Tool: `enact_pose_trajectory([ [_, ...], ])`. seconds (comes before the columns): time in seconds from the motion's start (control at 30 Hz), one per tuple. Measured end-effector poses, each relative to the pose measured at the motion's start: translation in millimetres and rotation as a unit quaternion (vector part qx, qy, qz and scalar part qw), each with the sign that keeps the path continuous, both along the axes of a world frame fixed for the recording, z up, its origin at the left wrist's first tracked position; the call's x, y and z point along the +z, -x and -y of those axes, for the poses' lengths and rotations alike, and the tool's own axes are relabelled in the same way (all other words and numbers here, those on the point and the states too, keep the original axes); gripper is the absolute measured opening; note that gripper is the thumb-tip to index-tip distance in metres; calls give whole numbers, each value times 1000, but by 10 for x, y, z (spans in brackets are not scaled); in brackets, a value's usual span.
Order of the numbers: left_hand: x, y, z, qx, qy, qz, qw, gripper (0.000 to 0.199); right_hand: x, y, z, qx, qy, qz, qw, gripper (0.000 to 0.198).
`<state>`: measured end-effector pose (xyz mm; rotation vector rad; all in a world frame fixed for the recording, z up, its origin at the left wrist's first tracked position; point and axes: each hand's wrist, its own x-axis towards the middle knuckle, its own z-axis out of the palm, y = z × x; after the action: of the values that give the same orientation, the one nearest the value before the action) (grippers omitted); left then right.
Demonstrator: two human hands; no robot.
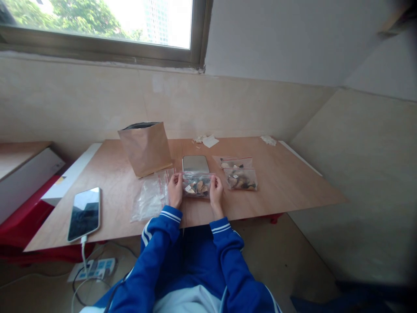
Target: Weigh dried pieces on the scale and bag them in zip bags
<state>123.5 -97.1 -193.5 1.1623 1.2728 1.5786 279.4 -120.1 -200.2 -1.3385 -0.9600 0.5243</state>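
Between my two hands is a clear zip bag (197,186) with brown and dark dried pieces and a small white slip inside. My left hand (175,191) pinches its top left corner, and my right hand (216,191) pinches the top right one. Just behind the bag lies a flat silver scale (195,164), its front edge hidden by the bag. To the right rest two similar filled zip bags, the nearer filled bag (241,179) overlapping the farther filled bag (236,163). Flat empty zip bags (150,198) lie beside my left hand.
An open brown paper pouch (146,150) stands at the back left. A phone (84,214) with a charging cable (84,252) lies near the front left edge. Crumpled paper (208,140) sits by the wall, with another white scrap (268,140) farther right. A power strip (94,268) is on the floor.
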Motion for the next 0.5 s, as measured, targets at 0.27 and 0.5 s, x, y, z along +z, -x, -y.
enact_pose_trajectory([
  [0.27, -1, -2, 32, -11, 17, 35, 999, 34, -79, -34, -29, 1, 2, 26, 1000, 46],
  [0.5, 23, 3, 57, -10, 8, 33, 999, 34, -69, -22, -7, 8, 14, 38, 999, 53],
])
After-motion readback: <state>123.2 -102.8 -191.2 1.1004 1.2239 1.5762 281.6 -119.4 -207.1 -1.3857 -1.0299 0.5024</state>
